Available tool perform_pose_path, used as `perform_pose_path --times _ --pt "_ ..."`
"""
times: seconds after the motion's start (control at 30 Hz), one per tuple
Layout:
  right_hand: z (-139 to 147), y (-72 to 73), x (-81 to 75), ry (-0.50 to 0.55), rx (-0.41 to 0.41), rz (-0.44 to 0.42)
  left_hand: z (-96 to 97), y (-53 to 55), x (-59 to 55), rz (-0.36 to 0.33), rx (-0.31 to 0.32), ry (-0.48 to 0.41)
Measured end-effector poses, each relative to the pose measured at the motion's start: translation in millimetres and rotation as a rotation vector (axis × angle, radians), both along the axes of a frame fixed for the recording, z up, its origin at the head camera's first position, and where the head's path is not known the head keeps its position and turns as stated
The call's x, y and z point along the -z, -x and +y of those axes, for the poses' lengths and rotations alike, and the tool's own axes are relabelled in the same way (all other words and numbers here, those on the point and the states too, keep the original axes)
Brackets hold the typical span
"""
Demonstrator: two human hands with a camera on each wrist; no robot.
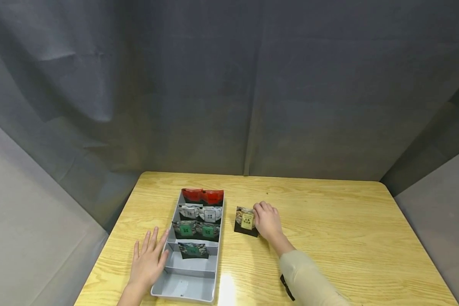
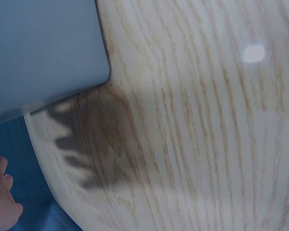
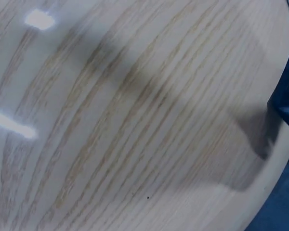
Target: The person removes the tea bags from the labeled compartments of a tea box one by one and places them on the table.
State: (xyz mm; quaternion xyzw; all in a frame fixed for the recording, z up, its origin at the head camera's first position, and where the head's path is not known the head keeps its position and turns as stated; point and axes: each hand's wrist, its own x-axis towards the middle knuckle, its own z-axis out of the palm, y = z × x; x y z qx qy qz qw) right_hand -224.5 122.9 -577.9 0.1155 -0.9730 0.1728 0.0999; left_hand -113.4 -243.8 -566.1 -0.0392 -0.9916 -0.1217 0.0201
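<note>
The right hand holds a packet with a yellow label, to the right of a gray tray.
The right hand point(image 1: 268, 221) pinches the right edge of the yellow-label packet point(image 1: 246, 222) (I cannot tell if it touches the desk point(image 1: 352, 233)). The left hand point(image 1: 148, 259) is open and grips nothing, with its fingers spread by the left side of the gray tray point(image 1: 183, 288). In the tray, from far to near, are two red packets point(image 1: 212, 196), two white-label packets point(image 1: 210, 215), two green-label packets point(image 1: 208, 230) and one dark packet point(image 1: 193, 250). A black thing point(image 1: 287, 287) peeks out by the right sleeve point(image 1: 310, 276).
</note>
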Motion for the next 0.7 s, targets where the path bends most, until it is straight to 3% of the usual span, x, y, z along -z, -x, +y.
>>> perform_pose_path --times 0.2,0.43,0.7 --pt "-3 4.1 10.5 -0.044 0.008 0.009 0.4 0.9 -1.2 -0.012 -0.009 0.0" --pt "-6 3.4 20.4 -0.101 -0.003 -0.044 0.4 1.5 -1.8 -0.019 -0.01 -0.011" --pt "-6 1.4 31.2 -0.151 -0.024 0.011 -0.3 1.2 -0.1 -0.021 -0.007 -0.007"
